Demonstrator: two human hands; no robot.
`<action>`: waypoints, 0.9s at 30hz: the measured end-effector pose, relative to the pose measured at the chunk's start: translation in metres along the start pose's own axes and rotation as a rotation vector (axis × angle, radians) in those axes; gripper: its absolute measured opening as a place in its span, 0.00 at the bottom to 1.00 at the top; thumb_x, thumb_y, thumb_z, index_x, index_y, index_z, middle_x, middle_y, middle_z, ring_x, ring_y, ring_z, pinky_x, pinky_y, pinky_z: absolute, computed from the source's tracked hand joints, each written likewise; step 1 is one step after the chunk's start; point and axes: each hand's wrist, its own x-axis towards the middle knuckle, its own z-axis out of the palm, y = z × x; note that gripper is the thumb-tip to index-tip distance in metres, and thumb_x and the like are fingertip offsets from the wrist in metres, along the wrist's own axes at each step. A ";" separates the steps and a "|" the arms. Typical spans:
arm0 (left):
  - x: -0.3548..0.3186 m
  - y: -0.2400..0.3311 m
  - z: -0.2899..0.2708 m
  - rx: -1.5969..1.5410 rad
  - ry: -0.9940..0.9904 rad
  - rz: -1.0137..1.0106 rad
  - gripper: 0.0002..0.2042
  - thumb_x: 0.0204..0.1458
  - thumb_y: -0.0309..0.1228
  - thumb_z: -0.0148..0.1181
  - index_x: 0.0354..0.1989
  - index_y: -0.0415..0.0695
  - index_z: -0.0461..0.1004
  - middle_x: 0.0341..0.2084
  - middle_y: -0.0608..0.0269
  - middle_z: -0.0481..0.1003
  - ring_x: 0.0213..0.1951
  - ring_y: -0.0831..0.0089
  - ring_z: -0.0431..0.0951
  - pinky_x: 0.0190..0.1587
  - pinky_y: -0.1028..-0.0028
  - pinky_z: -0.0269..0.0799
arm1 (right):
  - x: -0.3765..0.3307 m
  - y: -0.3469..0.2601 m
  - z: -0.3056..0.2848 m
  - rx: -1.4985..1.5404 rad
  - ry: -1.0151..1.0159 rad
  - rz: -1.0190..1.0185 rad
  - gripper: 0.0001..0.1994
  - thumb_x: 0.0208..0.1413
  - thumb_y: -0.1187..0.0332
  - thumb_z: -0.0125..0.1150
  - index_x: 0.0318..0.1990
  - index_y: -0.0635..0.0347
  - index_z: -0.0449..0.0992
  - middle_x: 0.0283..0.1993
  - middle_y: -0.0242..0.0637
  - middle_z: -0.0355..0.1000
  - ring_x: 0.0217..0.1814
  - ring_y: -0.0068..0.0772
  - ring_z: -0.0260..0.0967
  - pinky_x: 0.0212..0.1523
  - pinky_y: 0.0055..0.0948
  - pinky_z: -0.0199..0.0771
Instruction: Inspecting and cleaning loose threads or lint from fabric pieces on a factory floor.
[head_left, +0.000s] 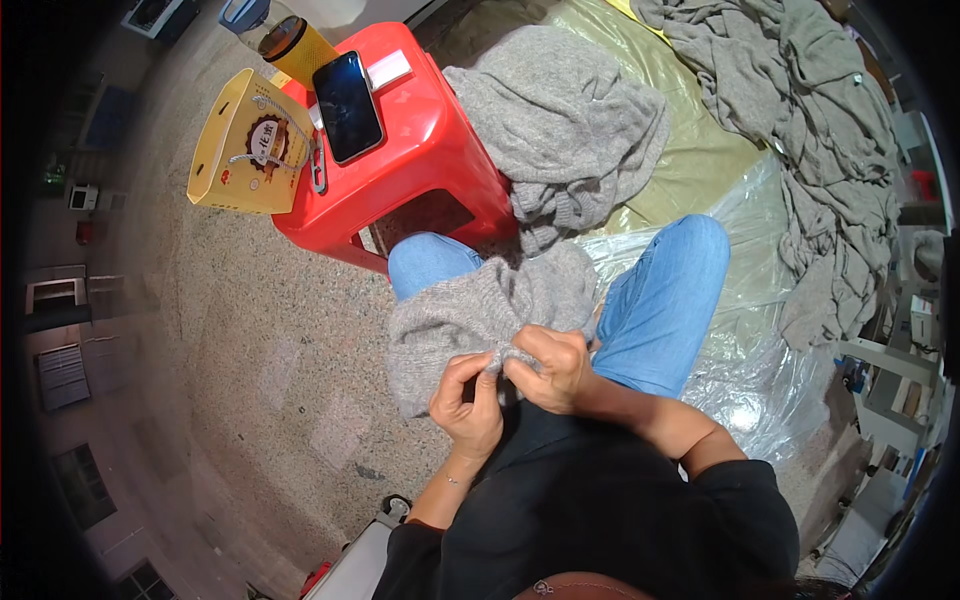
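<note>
A grey knitted sweater [450, 315] lies across my lap, draped between my knees. My left hand [468, 405] pinches a fold of it between thumb and forefinger. Close beside it, my right hand [548, 368] is closed on the same gathered bit of knit. The fingertips of both hands almost meet there. Whether anything small, such as a needle, sits between the fingers is too fine to make out. The part of the sweater under my hands is hidden.
Ahead stands a red plastic stool [420, 120] bearing a phone [348, 108], a small metal tool [319, 165] and a bottle [290, 48]. A yellow paper bag [235, 150] is at its left. Grey knits [560, 110] pile up beyond, on plastic sheeting [745, 300]; more grey garments [830, 130] lie at the right.
</note>
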 end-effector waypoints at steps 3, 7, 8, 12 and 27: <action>0.004 -0.004 0.003 -0.027 -0.013 -0.044 0.06 0.50 0.18 0.58 0.37 0.35 0.74 0.29 0.60 0.75 0.33 0.77 0.72 0.37 0.80 0.68 | 0.000 0.004 0.005 -0.095 0.179 -0.056 0.09 0.38 0.79 0.60 0.29 0.66 0.69 0.22 0.43 0.64 0.22 0.44 0.67 0.19 0.35 0.64; 0.015 0.009 -0.001 0.118 -0.250 -0.195 0.09 0.47 0.19 0.60 0.39 0.37 0.76 0.25 0.60 0.74 0.32 0.77 0.71 0.34 0.79 0.66 | -0.002 0.012 -0.005 -0.195 0.176 -0.161 0.11 0.38 0.82 0.61 0.33 0.67 0.71 0.22 0.41 0.63 0.22 0.38 0.68 0.21 0.32 0.65; 0.020 0.001 -0.007 0.114 -0.254 -0.194 0.09 0.47 0.19 0.60 0.39 0.37 0.76 0.25 0.60 0.74 0.32 0.77 0.71 0.34 0.79 0.66 | -0.002 0.015 -0.006 -0.200 0.178 -0.160 0.11 0.38 0.82 0.61 0.33 0.67 0.71 0.22 0.41 0.63 0.22 0.38 0.68 0.21 0.32 0.65; 0.034 -0.034 -0.038 0.411 -0.412 -0.027 0.03 0.47 0.22 0.62 0.31 0.37 0.78 0.22 0.65 0.74 0.28 0.81 0.70 0.30 0.81 0.63 | -0.015 0.052 -0.016 0.097 0.251 0.348 0.10 0.45 0.79 0.58 0.37 0.66 0.72 0.29 0.37 0.70 0.30 0.20 0.69 0.29 0.24 0.68; 0.045 -0.020 -0.040 0.015 -0.489 -0.509 0.04 0.49 0.23 0.64 0.32 0.38 0.76 0.27 0.70 0.76 0.27 0.86 0.72 0.31 0.83 0.67 | 0.009 0.037 -0.019 0.191 -0.064 0.394 0.09 0.54 0.68 0.60 0.29 0.67 0.75 0.24 0.35 0.69 0.27 0.24 0.66 0.31 0.26 0.65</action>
